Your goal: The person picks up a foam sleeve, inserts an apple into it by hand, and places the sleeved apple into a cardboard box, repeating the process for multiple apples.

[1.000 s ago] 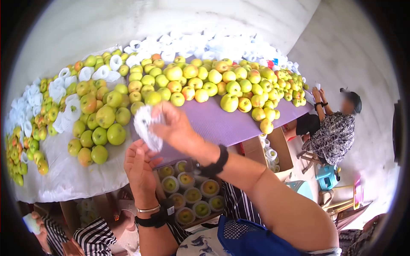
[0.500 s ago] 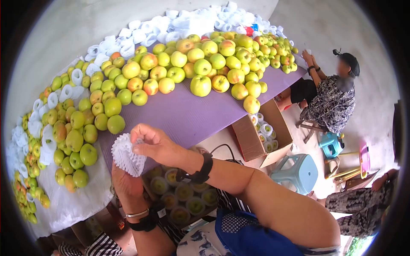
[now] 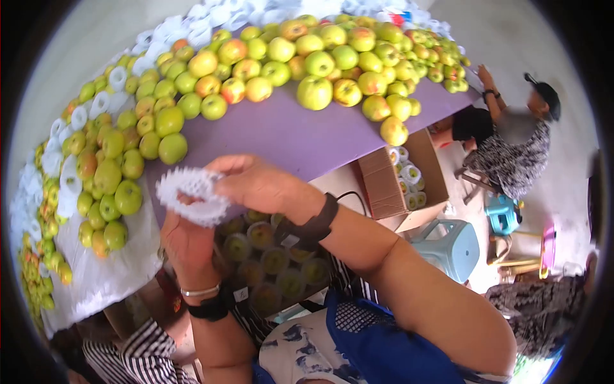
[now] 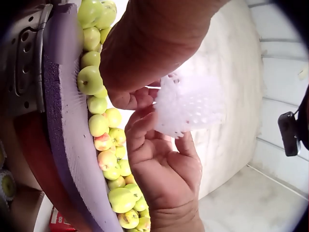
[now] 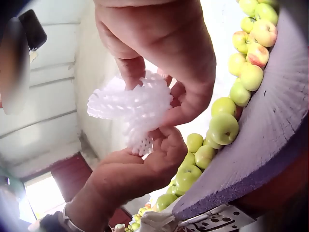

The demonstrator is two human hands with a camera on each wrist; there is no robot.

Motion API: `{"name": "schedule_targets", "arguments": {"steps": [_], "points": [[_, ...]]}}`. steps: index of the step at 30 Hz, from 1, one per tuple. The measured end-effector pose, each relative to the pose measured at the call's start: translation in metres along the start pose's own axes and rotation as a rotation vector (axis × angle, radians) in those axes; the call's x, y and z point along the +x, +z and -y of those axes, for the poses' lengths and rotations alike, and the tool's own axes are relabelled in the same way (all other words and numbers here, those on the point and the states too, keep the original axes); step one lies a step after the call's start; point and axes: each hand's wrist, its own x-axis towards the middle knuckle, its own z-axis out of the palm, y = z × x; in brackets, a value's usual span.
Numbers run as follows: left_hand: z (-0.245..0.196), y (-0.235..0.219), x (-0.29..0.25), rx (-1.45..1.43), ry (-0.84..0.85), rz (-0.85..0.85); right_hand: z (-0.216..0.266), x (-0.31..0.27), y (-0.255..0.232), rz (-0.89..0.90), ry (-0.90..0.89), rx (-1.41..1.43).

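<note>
A white foam fruit net [image 3: 195,192] is spread into a ring above the table's near edge, its opening facing up in the head view. My right hand [image 3: 259,182] pinches the ring's right side between thumb and fingers. Below it, my left hand [image 3: 188,243] holds the lower end, its fingertips partly hidden by the net. The right wrist view shows the left thumb and fingers [image 5: 166,150] pinching the bottom of the foam net [image 5: 130,106]. No fruit shows inside it. Nearest to the hands on the table lie green-yellow apples [image 3: 173,148].
Apples are heaped along the purple table mat [image 3: 275,137], with white foam nets [image 3: 173,32] piled behind. A box of netted apples [image 3: 275,259] sits below my hands; another cardboard box [image 3: 377,185] stands to the right, near a blue stool [image 3: 448,249]. A seated person [image 3: 511,153] works at the far right.
The net came down from over the table with both hands, and its mouth now stands widened into a ring. The head view has shifted, bringing the blue stool into sight.
</note>
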Motion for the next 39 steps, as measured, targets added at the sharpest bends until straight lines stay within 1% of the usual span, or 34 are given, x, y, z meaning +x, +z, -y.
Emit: {"name": "schedule_targets", "arguments": {"steps": [1,2,4,6,7,9,10,11,14,15,18,21,24,26,27,30,33,36,39], "points": [[-0.001,-0.003,0.000,-0.068,-0.035,0.028,-0.002,0.002,-0.002,0.070,-0.013,0.123],[0.001,0.001,0.002,-0.150,-0.049,0.094,-0.006,0.004,-0.001,0.143,-0.025,0.253],[0.002,0.022,-0.004,-0.166,-0.021,0.120,-0.006,0.001,0.000,0.152,-0.073,0.326],[0.001,0.041,-0.005,-0.074,-0.056,0.020,-0.004,0.001,0.003,0.156,-0.051,0.411],[0.000,0.032,-0.006,-0.160,-0.075,0.070,-0.002,0.000,0.005,0.151,-0.044,0.447],[0.001,0.030,-0.004,-0.053,-0.094,-0.001,-0.001,0.000,0.009,0.102,-0.044,0.448],[0.005,0.035,-0.007,0.111,-0.046,-0.025,-0.001,0.000,0.009,0.075,-0.050,0.444],[0.008,0.041,-0.009,0.276,-0.002,-0.056,-0.006,0.003,0.002,-0.001,-0.060,0.437],[0.009,0.034,-0.004,0.646,0.251,0.109,-0.004,0.003,0.005,-0.216,-0.108,0.387],[0.005,0.045,-0.009,0.712,0.250,0.060,-0.004,0.003,0.005,-0.251,-0.119,0.369],[0.005,0.052,-0.014,0.683,0.215,0.077,-0.011,0.005,0.000,-0.313,-0.073,0.181],[0.006,0.053,-0.015,0.709,0.361,-0.123,-0.014,-0.001,0.006,-0.344,0.008,-0.093],[0.000,0.052,-0.016,0.479,0.375,-0.104,-0.001,-0.004,0.008,-0.505,0.129,-0.361],[-0.004,0.050,-0.013,0.505,0.375,-0.070,-0.009,0.000,-0.004,-0.559,-0.198,-0.627],[-0.005,0.049,-0.012,0.519,0.375,-0.054,-0.009,0.001,-0.002,-0.580,-0.363,-0.757],[0.000,0.046,-0.010,0.565,0.335,-0.078,-0.002,-0.004,0.012,-0.272,-0.629,-0.961],[0.006,0.051,-0.013,0.586,0.324,-0.121,-0.021,-0.007,0.014,-0.166,-0.358,-0.972],[0.007,0.052,-0.011,0.469,0.311,-0.056,-0.017,-0.008,0.019,-0.087,0.058,-1.024],[0.006,0.053,-0.011,0.248,0.272,-0.025,-0.016,-0.010,0.023,-0.004,0.306,-0.863]]}}
